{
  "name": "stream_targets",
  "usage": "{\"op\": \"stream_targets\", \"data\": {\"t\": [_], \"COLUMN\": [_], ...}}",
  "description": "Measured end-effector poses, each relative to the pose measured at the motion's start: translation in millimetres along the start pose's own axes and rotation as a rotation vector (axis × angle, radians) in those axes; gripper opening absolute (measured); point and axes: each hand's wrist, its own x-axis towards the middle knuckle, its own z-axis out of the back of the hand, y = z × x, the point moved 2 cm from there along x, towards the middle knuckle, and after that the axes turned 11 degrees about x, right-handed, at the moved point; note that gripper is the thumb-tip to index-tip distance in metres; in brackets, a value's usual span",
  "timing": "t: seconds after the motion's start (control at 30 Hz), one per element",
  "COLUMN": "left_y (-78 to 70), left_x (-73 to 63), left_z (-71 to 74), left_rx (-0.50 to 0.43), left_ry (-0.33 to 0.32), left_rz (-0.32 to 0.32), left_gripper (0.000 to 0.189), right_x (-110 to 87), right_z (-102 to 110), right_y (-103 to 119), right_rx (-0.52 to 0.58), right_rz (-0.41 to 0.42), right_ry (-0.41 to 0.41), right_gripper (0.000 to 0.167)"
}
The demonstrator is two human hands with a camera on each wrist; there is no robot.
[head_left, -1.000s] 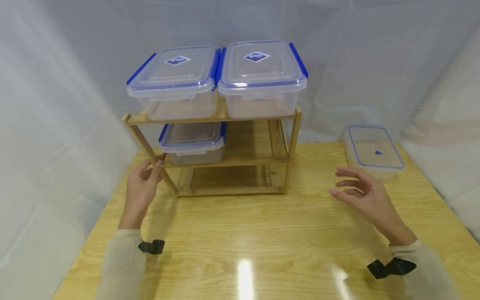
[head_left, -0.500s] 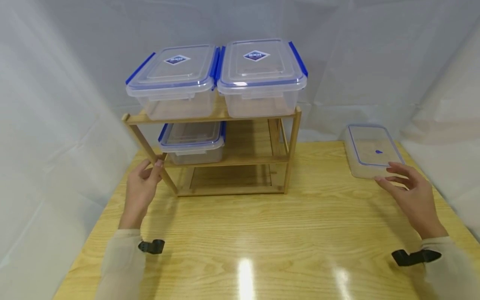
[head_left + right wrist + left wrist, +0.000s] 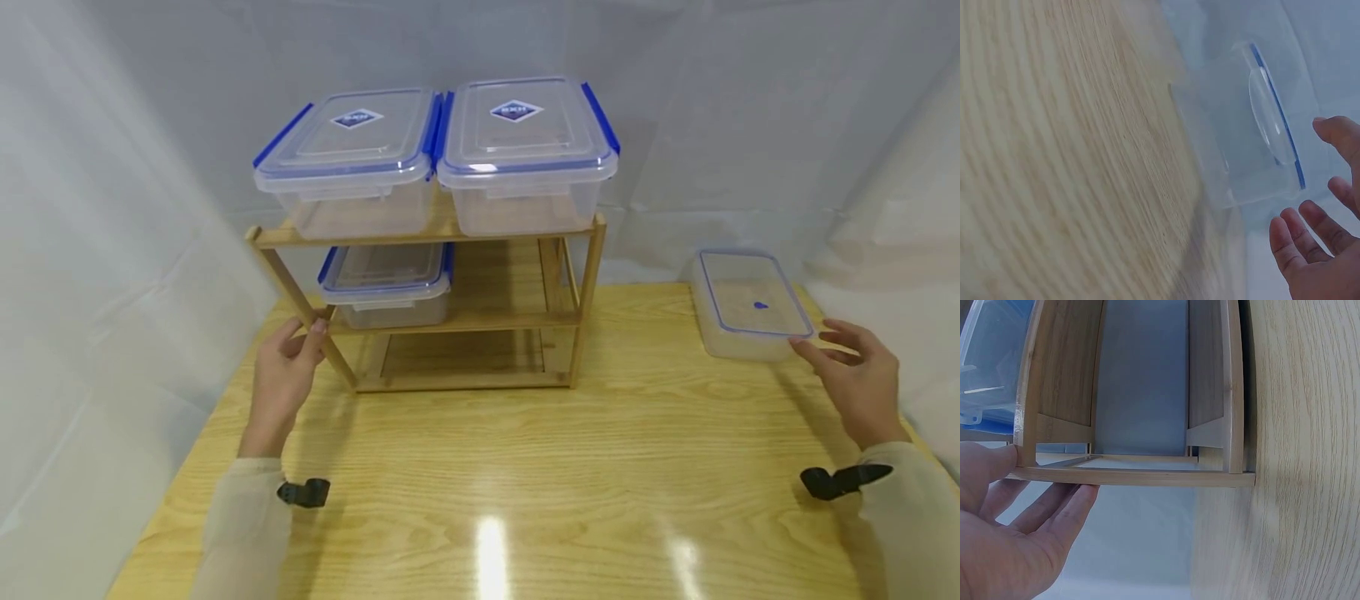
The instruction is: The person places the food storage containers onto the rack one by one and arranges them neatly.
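My left hand [image 3: 281, 379] pinches the left front post of a three-tier wooden rack [image 3: 450, 323] at middle-shelf height. In the left wrist view its thumb lies against the front of the rack frame [image 3: 1147, 477], with the other fingers behind. My right hand [image 3: 858, 379] is beside the near right corner of a clear lidded food container [image 3: 753, 287] with a blue seal line, on the table. Fingers spread and slightly bent, it holds nothing. The right wrist view has the container's end wall [image 3: 1229, 131] facing the fingers [image 3: 1285, 240].
Two blue-clipped food containers, one left [image 3: 345, 200] and one right [image 3: 525, 200], sit side by side on the rack's top shelf. A smaller one [image 3: 390, 283] stands at the left of the middle shelf. White sheeting [image 3: 712, 100] hangs behind and beside the wooden table [image 3: 450, 467].
My right hand has moved right, past the front of the clear container to its near right corner. The left hand keeps its hold on the rack post.
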Motion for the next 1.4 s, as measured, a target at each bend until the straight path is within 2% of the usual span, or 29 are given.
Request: {"op": "stream_targets", "data": {"t": [0.17, 0.43, 0.63, 0.83, 1.07, 1.4], "left_y": [0.2, -0.7, -2.2, -1.5, -1.4, -1.2], "left_x": [0.1, -0.9, -1.7, -1.3, -1.7, -1.1], "left_z": [0.3, 0.1, -0.9, -0.5, 0.8, -0.2], "left_rx": [0.002, -0.002, -0.01, -0.003, 0.001, 0.012], "left_ry": [-0.002, -0.005, -0.01, -0.009, -0.01, -0.013], "left_rz": [-0.004, -0.006, -0.018, -0.01, -0.002, -0.017], "left_gripper": [0.051, 0.05, 0.049, 0.048, 0.048, 0.049], "right_x": [13.3, 30.8, 39.5, 41.0, 37.7, 39.5], "right_z": [2, -2, -5, -9, -20, -30], "right_y": [-4, -10, -15, -13, -6, -5], "right_rx": [0.015, 0.267, 0.357, 0.402, 0.557, 0.631], "right_rz": [-0.032, -0.127, -0.169, -0.147, -0.174, -0.173], "right_ry": [0.015, 0.033, 0.03, 0.062, 0.141, 0.229], "right_gripper": [0.058, 0.05, 0.052, 0.05, 0.041, 0.043]}}
